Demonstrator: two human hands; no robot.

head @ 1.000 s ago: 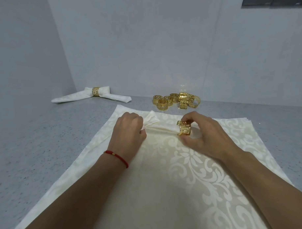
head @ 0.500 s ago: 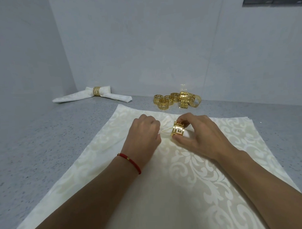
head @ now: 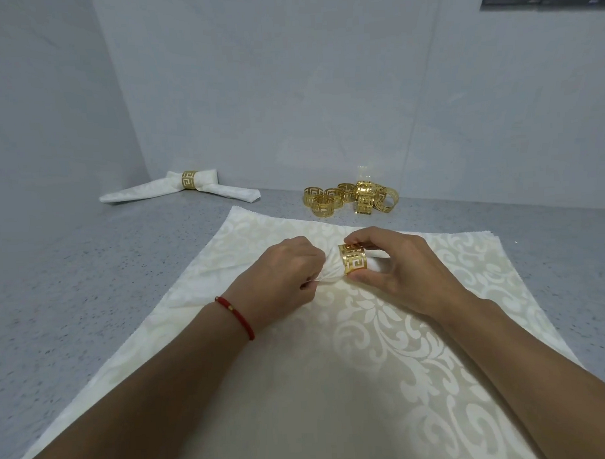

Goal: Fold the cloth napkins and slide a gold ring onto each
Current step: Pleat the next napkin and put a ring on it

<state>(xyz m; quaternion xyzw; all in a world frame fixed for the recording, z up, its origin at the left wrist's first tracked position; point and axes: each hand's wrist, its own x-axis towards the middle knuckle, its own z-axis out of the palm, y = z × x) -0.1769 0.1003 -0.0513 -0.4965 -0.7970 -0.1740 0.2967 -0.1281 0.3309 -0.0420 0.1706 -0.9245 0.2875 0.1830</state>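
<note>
Matt cream damask cloth napkin (head: 384, 346), shiny gold cut-out metal ring (head: 353, 264), glossy gold rings (head: 351, 198) far off, speckled grey stone-look counter (head: 73, 289), smooth matt walls (head: 289, 92)

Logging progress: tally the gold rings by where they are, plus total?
Fitted ring on finished napkin: 1
Held ring on gathered napkin, in right hand: 1
Loose pile: about 6; overlap hides the exact count
Total: about 8

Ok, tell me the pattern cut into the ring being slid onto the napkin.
A gold Greek-key maze pattern on the ring, clearest in the head view.
</note>
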